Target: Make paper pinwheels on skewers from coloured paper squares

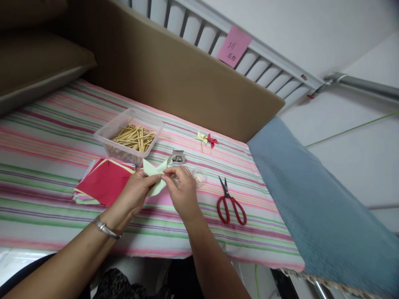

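Note:
Both hands meet over a striped cloth (46, 141). My left hand (135, 193) and my right hand (182, 191) pinch a pale green folded paper piece (153, 169) between their fingertips, holding it just above the cloth. A silver bracelet (106, 228) circles my left wrist. Under my left hand lies a stack of coloured paper squares (102, 182) with a red sheet on top. A small open box of metal pins (177, 158) sits just beyond my fingers.
A clear plastic tub (109, 132) holds several wooden sticks. Red-handled scissors (230, 205) lie to the right. Two small finished pinwheels, yellow (201, 137) and red (212, 141), rest farther back. A cardboard panel (174, 70) stands behind, and a blue cloth (318, 207) covers the right side.

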Available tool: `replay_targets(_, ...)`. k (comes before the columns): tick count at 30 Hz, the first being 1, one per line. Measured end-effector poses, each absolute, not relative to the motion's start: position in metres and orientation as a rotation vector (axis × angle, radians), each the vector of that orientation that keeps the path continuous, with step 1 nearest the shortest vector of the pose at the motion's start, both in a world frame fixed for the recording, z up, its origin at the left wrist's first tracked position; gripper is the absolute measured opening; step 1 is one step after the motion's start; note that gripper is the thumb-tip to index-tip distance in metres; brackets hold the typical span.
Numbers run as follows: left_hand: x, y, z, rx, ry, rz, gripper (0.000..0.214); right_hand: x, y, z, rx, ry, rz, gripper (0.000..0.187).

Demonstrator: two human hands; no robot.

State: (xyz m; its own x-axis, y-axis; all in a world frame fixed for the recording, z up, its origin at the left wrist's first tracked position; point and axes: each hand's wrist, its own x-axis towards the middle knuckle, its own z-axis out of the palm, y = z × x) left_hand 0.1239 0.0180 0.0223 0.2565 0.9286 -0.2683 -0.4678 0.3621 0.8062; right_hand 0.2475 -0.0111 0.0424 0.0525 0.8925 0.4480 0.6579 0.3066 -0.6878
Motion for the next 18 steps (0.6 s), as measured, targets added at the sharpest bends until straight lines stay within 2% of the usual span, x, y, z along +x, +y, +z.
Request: replay_targets(18,0.1224,0.0199,0.0176,0.605,0.829,1.032,0.015,0.2548,-0.0091,0.0444,-1.486,-1.87,0.216,0.009)
